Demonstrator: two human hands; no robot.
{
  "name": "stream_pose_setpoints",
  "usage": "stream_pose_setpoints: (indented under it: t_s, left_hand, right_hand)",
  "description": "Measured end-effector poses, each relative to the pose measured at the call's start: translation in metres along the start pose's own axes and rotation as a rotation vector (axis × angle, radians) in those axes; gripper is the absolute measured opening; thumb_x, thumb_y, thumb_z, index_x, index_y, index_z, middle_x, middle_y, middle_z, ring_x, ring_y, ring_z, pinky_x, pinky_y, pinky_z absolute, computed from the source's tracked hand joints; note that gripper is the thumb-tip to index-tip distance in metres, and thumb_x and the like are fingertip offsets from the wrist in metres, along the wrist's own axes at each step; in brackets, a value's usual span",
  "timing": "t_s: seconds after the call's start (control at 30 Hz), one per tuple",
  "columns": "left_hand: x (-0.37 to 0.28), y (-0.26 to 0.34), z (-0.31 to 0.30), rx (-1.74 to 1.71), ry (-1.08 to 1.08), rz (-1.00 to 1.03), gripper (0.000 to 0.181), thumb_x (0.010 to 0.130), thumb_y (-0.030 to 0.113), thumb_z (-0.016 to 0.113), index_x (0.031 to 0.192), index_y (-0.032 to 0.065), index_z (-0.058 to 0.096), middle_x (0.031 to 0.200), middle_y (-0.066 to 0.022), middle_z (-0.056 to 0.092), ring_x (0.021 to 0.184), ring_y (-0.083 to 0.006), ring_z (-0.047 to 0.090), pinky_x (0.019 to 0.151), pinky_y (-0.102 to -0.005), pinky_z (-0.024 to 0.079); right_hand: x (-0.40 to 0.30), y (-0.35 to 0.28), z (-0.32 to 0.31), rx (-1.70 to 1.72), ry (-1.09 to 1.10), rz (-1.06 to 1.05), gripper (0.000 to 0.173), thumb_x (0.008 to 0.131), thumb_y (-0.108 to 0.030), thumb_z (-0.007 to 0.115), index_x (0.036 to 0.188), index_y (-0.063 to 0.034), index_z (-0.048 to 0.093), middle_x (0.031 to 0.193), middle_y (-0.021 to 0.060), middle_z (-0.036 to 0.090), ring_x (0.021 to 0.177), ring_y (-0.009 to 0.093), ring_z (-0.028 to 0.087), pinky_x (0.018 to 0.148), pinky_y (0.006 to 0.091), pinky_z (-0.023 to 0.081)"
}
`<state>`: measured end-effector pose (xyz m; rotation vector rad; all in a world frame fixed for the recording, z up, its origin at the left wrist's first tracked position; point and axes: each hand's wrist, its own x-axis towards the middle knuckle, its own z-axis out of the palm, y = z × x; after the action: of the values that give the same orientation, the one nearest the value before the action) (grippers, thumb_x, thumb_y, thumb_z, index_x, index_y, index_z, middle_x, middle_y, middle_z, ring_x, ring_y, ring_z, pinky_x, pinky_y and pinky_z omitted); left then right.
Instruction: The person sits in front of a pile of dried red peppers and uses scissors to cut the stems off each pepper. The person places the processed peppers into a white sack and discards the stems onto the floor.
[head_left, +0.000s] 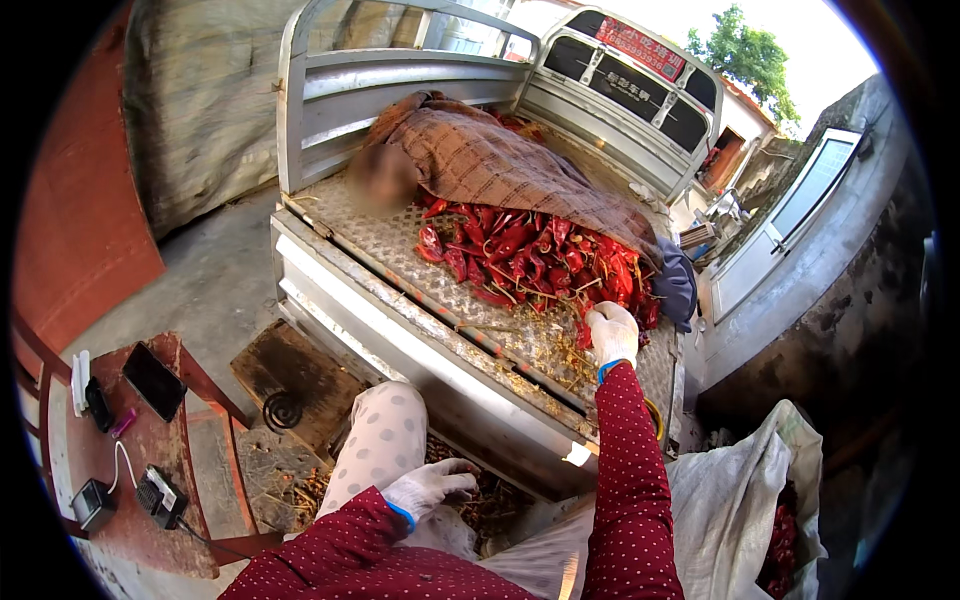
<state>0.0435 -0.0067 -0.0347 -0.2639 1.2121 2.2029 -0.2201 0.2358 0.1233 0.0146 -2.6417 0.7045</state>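
A heap of dried red chili peppers (517, 247) lies on the truck's metal cargo bed (352, 217), partly under a brown plaid blanket (487, 154). At the heap's near right edge, my right hand (613, 330), in a white glove with a blue cuff, touches the peppers. Its fingers are curled, and their tips are hidden; a red pepper shows just left of them. My left hand (431, 487), gloved the same way, hovers over my lap with the fingers apart and nothing visible in it.
The lowered tailgate (390, 315) runs before my knees. An open white woven sack (720, 480) with red peppers inside stands at right. On the left, a worn red wooden chair (150, 435) bears a phone (154, 380) and a black charger (160, 495). A mosquito coil (282, 411) rests on a board.
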Motion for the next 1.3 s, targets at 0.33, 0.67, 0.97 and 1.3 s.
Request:
stream_pose_setpoints:
  t_s: [0.33,0.67,0.97,1.3]
  left_hand:
    - [0.004,-0.005,-0.002,-0.086,-0.015,0.023,0.047,0.095,0.016,0.071,0.134,-0.0037,0.055,0.108,-0.0070,0.068,0.095,-0.0138,0.064,0.085,-0.0274,0.052]
    - [-0.006,0.002,0.002,-0.131,0.008,0.000,0.045,0.097,0.014,0.069,0.135,-0.0030,0.052,0.108,-0.0092,0.069,0.093,-0.0164,0.066,0.085,-0.0298,0.054]
    - [-0.002,-0.001,-0.001,-0.147,0.010,0.006,0.039,0.097,0.012,0.068,0.130,-0.0028,0.055,0.108,-0.0098,0.068,0.093,-0.0164,0.066,0.086,-0.0294,0.055]
    - [-0.010,0.021,0.012,-0.041,0.045,0.168,0.061,0.095,0.014,0.069,0.148,-0.0022,0.042,0.128,-0.0143,0.061,0.111,-0.0193,0.062,0.091,-0.0323,0.054]
  right_hand:
    - [-0.030,0.026,-0.027,0.225,-0.004,0.137,0.026,0.089,-0.023,0.069,0.103,-0.0019,0.075,0.092,0.0106,0.075,0.086,0.023,0.071,0.081,0.0365,0.053]
    - [-0.023,0.045,-0.036,-0.796,-0.137,-0.037,0.021,0.089,-0.027,0.067,0.098,-0.0079,0.069,0.101,0.0172,0.073,0.096,0.042,0.071,0.084,0.0525,0.055]
    - [-0.053,0.044,-0.047,0.086,0.037,-0.004,0.021,0.086,-0.019,0.069,0.099,-0.0035,0.075,0.094,0.0199,0.073,0.093,0.035,0.070,0.083,0.0429,0.053]
    - [-0.119,0.005,-0.051,0.743,-0.210,0.301,0.022,0.091,-0.015,0.071,0.106,0.0010,0.073,0.085,0.0029,0.069,0.067,0.009,0.059,0.059,0.0255,0.047]
